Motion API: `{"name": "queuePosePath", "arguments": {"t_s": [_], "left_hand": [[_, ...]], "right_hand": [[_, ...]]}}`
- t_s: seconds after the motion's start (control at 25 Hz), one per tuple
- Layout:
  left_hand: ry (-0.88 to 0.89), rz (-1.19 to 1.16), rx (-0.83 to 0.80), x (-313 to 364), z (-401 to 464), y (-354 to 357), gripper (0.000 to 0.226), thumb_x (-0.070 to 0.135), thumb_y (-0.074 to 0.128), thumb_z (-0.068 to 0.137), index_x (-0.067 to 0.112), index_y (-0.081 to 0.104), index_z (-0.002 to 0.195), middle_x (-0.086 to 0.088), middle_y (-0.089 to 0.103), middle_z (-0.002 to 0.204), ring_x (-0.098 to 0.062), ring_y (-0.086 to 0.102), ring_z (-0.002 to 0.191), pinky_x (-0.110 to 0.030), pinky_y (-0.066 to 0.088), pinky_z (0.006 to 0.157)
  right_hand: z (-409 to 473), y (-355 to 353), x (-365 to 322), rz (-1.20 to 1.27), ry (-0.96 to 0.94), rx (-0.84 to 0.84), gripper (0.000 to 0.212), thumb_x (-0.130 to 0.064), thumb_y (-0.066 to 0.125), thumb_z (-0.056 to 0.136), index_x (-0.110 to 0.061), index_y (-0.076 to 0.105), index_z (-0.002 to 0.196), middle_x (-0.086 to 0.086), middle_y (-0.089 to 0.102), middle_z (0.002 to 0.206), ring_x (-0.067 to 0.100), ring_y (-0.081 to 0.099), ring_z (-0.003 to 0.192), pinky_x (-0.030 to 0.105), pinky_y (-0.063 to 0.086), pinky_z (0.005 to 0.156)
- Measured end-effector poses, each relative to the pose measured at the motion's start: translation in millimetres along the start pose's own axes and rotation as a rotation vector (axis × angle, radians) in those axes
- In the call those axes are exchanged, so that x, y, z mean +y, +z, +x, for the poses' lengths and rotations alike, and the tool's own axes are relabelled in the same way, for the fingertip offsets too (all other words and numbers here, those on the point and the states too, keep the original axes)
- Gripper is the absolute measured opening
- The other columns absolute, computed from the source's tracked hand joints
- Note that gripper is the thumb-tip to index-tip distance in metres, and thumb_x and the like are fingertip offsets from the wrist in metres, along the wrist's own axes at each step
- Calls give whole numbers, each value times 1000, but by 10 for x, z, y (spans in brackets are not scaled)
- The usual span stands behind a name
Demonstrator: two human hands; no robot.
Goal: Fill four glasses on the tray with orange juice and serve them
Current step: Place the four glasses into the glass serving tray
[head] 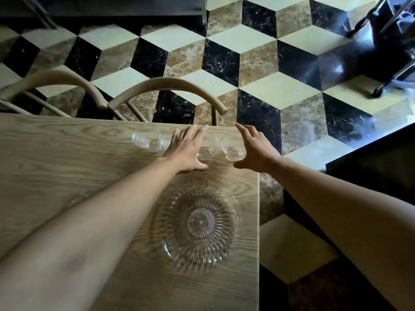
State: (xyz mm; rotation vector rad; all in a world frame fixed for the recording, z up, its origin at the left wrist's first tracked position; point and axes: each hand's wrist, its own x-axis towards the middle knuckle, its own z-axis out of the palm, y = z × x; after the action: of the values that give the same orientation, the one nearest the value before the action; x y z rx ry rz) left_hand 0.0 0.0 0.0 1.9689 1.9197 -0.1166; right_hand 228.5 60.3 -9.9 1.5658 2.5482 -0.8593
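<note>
Several empty clear glasses stand in a row along the far edge of the wooden table (67, 167). The leftmost glass (146, 139) stands free. My left hand (186, 149) is spread with fingers apart around the second glass from the right (205, 152), partly covering another glass (165, 142) to its left. My right hand (256, 151) is open, curved around the right side of the rightmost glass (232, 150). A clear cut-glass round tray (199, 223) lies empty on the table nearer to me. No juice is in view.
Two curved wooden chair backs (168, 86) stand just beyond the table's far edge. The table's right edge runs close to the tray. Beyond lies a cube-patterned tiled floor (258, 63), with a dark wheeled object (386, 52) at the upper right.
</note>
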Motion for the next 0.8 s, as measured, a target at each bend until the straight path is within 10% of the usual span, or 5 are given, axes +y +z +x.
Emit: {"name": "queuePosePath", "arguments": {"t_s": [0.4,0.56,0.8], "left_hand": [[-15,-48,29,24,91,24,109,30,87,79,18,21,164,-12,40,157,-34,39,148,-50,11,131],[-3,-144,47,56,6,55,107,21,90,76,19,27,163,-13,42,149,-33,46,134,-36,38,113],[-20,-262,107,175,-355,33,100,11,87,78,13,32,161,-18,41,143,-28,47,124,-23,36,97]], "right_hand": [[137,171,180,50,-54,28,118,-30,89,70,-19,15,160,13,36,156,36,36,143,52,41,113],[46,198,207,113,-72,68,112,-28,89,70,-18,20,158,11,37,154,30,47,136,48,50,105],[-305,108,99,159,-71,75,106,-28,87,75,-19,22,158,12,42,149,26,54,130,36,52,94]]}}
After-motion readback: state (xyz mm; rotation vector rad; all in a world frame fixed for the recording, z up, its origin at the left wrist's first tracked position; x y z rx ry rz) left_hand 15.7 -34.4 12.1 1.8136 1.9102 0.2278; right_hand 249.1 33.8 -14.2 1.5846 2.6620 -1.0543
